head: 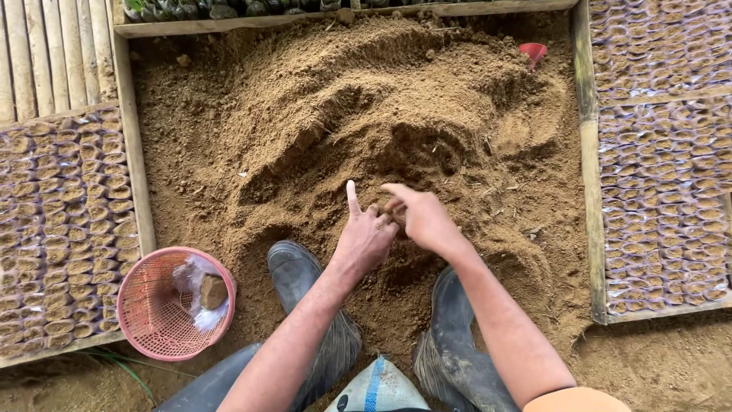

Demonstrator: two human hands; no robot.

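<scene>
Far left: tray of filled seedling bags [65, 229], small clear sleeves packed with soil, set in tight rows; its left and lower parts are cut off by the frame.

Lower left: pink plastic basket [164, 305] on the ground, holding crumpled clear bags and one filled bag lying on its side.

Centre: soil heap [343, 114], brown and loose, framed by wooden boards and scooped hollow just ahead of the hands.

Left hand [364, 238]: over the heap's near slope, index finger pointing up, other fingers curled. It appears to pinch something small and soil-covered, probably a bag; too hidden to say for certain.

Right hand [423, 217]: touching the left at the fingertips, fingers bent together over the same spot. Whether this grip is clamped on anything cannot be told.

Below: two dark rubber boots [305, 282] planted in the soil; a blue-striped sack at the bottom edge, mostly cut off.

Upper right: small red scoop [533, 52], half buried.

Far right: more trays of filled bags [659, 198].

Progress, judged: many bags stand filled; plenty of soil and some empty bags remain.
</scene>
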